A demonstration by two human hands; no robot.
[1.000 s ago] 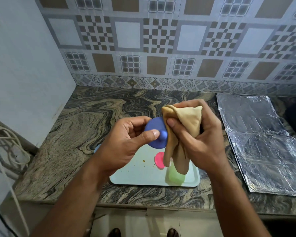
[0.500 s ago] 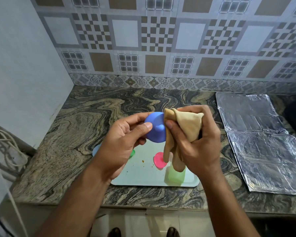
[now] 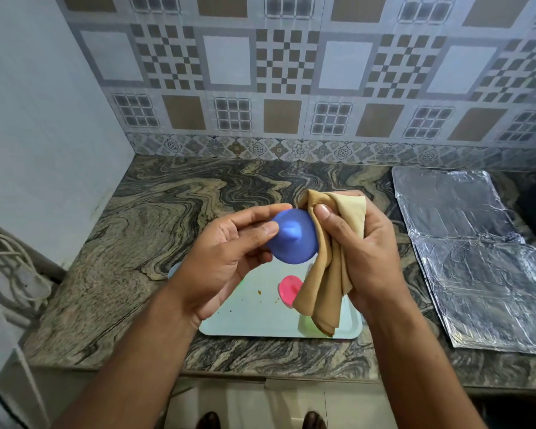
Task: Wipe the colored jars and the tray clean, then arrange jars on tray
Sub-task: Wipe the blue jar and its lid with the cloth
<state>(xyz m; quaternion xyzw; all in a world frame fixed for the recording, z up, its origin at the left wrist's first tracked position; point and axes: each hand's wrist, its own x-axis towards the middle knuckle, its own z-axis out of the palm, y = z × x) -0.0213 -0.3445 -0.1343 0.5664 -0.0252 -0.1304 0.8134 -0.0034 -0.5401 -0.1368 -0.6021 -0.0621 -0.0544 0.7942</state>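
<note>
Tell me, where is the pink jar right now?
The pink jar stands on the pale tray, centre of the head view, just left of the hanging tan cloth.

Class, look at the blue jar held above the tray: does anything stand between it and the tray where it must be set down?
Partly. The tan cloth in the right hand hangs below the blue jar that the left hand holds, over the tray; a pink jar stands there. The tray's left part shows bare.

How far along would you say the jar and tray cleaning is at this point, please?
Nothing looks finished. In hand: the left hand holds the blue jar while the right hand presses the tan cloth against it. Left: the tray shows crumbs, and the pink jar awaits wiping and arranging.
</note>
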